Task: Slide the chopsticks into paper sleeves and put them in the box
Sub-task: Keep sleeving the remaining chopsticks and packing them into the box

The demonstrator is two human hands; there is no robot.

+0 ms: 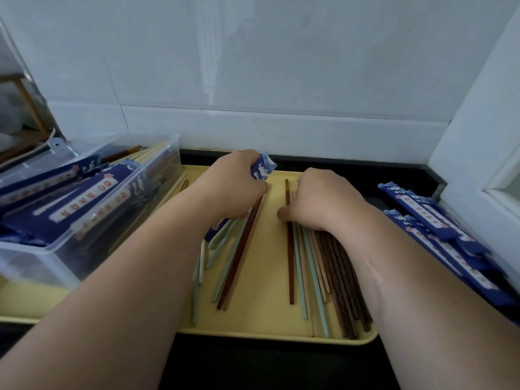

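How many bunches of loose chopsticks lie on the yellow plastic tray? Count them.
2: left bunch under the left hand, right bunch under the right hand; more may be hidden.
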